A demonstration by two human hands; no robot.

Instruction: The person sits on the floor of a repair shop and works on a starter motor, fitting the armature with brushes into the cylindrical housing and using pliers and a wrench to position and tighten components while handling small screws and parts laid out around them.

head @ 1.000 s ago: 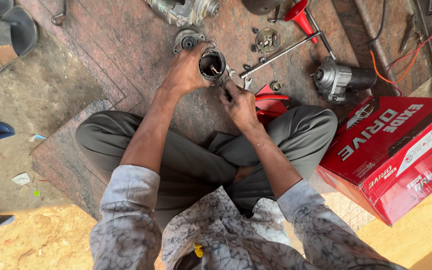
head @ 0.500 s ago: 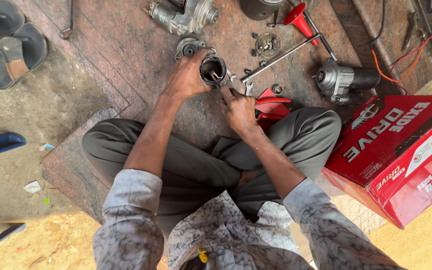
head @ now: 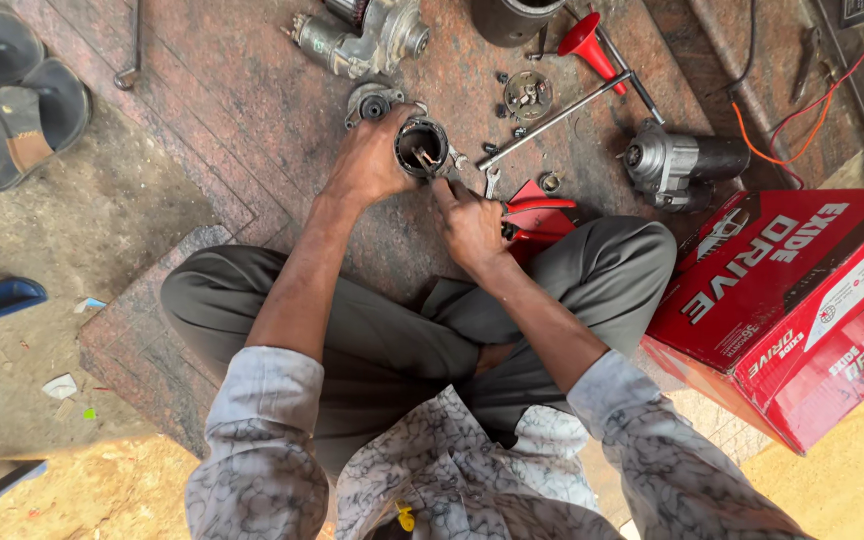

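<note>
Left hand point(head: 367, 160) is wrapped around the open-ended cylindrical motor housing point(head: 421, 147), pinning it to the stone floor point(head: 252, 110). Right hand point(head: 467, 222), just beside it, pinches a small tool at the housing's rim; what tool, I cannot tell. Red-handled pliers point(head: 537, 207) lie right of that hand, a starter motor point(head: 682, 162) farther out.

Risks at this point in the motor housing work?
1. The left hand alone steadies the round motor housing on the stone floor; it may roll or tip while the right hand works at its open end.
2. Small loose parts lie scattered close by; a nudge could scatter or lose them.
3. The red-handled pliers sit right beside the right hand and knee, and might get knocked or knelt on.
</note>
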